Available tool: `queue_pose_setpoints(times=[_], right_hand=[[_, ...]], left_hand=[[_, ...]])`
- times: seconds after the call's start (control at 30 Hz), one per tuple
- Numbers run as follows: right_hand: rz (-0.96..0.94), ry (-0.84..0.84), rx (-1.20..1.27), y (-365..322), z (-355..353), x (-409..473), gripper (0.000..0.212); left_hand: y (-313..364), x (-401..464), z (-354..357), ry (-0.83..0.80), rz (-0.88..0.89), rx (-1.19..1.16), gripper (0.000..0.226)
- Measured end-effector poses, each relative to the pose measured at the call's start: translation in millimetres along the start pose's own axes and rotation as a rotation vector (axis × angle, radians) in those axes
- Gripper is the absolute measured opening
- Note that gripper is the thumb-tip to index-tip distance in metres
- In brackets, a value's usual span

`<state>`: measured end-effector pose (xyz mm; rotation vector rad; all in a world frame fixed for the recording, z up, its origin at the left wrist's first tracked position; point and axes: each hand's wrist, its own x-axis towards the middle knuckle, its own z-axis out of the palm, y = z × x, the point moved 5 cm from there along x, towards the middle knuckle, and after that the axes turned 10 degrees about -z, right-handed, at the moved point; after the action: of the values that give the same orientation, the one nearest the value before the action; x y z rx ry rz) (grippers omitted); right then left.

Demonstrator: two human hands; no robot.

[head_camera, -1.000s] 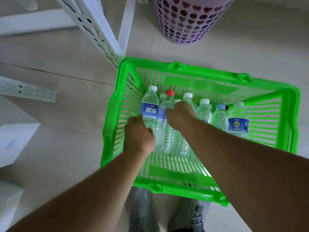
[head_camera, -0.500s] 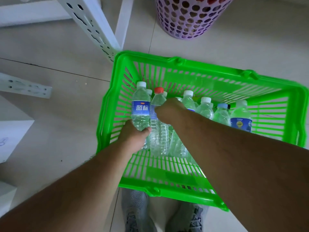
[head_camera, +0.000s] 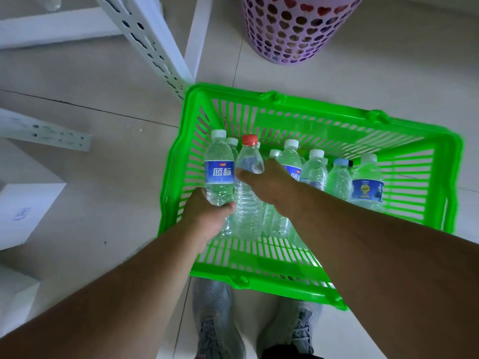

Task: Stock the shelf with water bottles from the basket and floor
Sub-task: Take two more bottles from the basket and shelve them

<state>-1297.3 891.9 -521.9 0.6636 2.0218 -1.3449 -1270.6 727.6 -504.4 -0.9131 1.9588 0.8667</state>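
A bright green basket point(head_camera: 321, 111) stands on the tiled floor and holds several clear water bottles, upright. My left hand point(head_camera: 204, 213) grips the lower part of a white-capped bottle with a blue label point(head_camera: 219, 169) at the basket's left side. My right hand point(head_camera: 267, 182) holds the red-capped clear bottle point(head_camera: 248, 161) beside it, fingers wrapped round its upper body. More bottles point(head_camera: 315, 168) stand to the right, among them one with a dark blue label point(head_camera: 366, 182).
White perforated shelf posts point(head_camera: 150, 40) rise at the upper left, one touching the basket's far left corner. A purple heart-patterned bin point(head_camera: 298, 27) stands behind the basket. White boxes point(head_camera: 26, 211) lie at the left. My grey shoes point(head_camera: 215, 320) are below the basket.
Both hands have closed round their bottles and raised them slightly. The blue-label bottle stands higher than a second ago, and the red-capped one is lifted beside it.
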Motion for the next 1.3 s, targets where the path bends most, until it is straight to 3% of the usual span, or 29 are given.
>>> queue_pose_setpoints(times=[0.23,0.47,0.93,1.1,1.3], right_hand=[[-0.148,0.188,0.004,-50.0,-53.0,-83.9,0.048],[-0.293,0.295,0.039,-174.3,-132.1,-238.2,0.029],[-0.648,0.55,0.074,-408.1,-229.3,-600.1,0.038],[-0.753,0.632,0.03,-451.1,-246.5,-696.2,0.029],[-0.796,0.712,0.041,-471.9,-262.6,-754.6,0.037]], left_hand=[[18.4,-93.4,-38.8,-0.035,0.144,-0.061,0.037],[57.5,-253.4,-122.8,-0.139,0.29,-0.085,0.035],[115.2,-610.2,-313.1,-0.192,0.723,-0.155,0.03],[115.4,-686.6,-353.5,-0.189,0.803,-0.18,0.032],[127.1,-733.2,-378.5,-0.122,0.879,-0.192,0.037]])
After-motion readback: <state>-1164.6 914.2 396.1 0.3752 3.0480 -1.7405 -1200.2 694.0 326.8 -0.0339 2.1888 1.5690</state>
